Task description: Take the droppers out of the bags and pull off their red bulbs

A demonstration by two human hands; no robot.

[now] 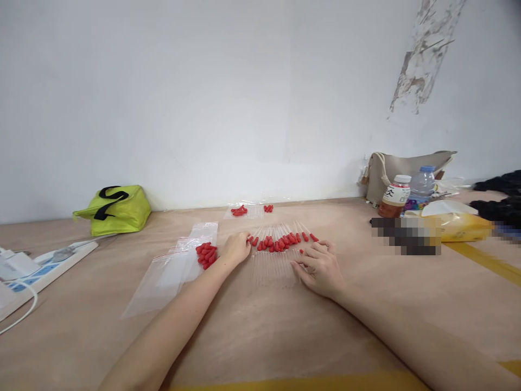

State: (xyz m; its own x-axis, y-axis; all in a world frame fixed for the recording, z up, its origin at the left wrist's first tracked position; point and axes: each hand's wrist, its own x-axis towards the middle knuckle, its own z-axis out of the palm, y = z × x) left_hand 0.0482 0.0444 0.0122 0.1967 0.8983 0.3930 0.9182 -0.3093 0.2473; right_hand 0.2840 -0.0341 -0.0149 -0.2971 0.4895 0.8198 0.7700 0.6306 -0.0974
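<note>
Centrally, a fan of red-capped tubes [280, 240] lies on the brown surface [228, 336], with a row of clear tubes [271, 271] just nearer. At the fan's left end, the left hand [236, 248] has its fingers drawn close together, a bit of red showing at their tips; whether they grip it, I cannot tell. The right hand [321, 269] sits at the right edge of the clear tubes, fingers bent and thumb slightly apart, a red cap [302, 251] by the fingertips; I cannot tell if it is held. Left of the left hand, a pile of red caps [207, 255] rests by overlapping plastic bags [163, 274]. Farther left stands a green bag [122, 212].
</note>
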